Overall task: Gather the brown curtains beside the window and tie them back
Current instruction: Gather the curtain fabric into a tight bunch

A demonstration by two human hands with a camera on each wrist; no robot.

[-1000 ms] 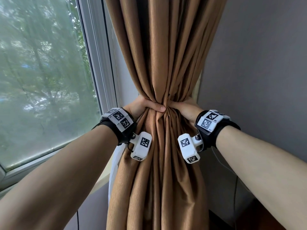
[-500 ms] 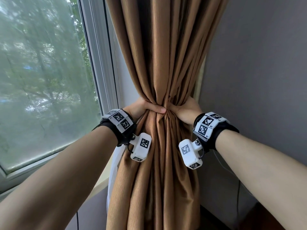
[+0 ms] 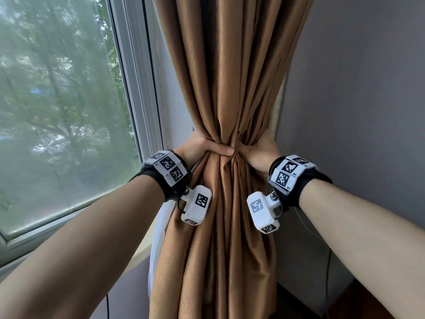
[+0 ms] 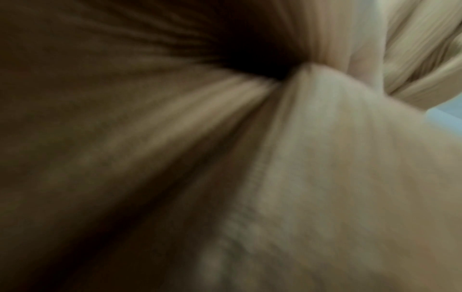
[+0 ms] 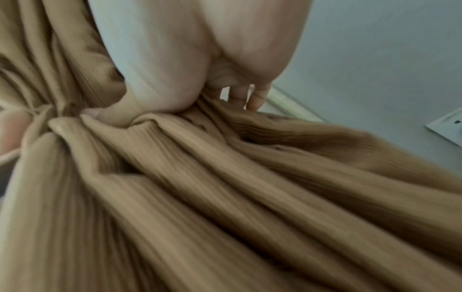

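Observation:
The brown curtain [image 3: 232, 77] hangs between the window and the grey wall, bunched into a narrow waist at mid height. My left hand [image 3: 202, 148] grips that waist from the left, its thumb lying across the front folds. My right hand [image 3: 257, 150] grips it from the right, fingers wrapped behind the cloth. In the right wrist view the right hand's fingers [image 5: 252, 98] reach round the back of the curtain [image 5: 225, 187]. The left wrist view is filled with blurred curtain folds [image 4: 150, 138]. No tie-back is visible.
The window [image 3: 62, 100] with its white frame [image 3: 138, 84] stands at the left. A grey wall [image 3: 356, 100] is close on the right. A strip of white sheer fabric [image 3: 158, 226] hangs behind the curtain's left edge. A cable [image 3: 327, 272] runs down the wall.
Both hands keep their grip on the gathered waist. The right wrist has turned slightly and the view has shifted a little; the curtain bundle looks the same.

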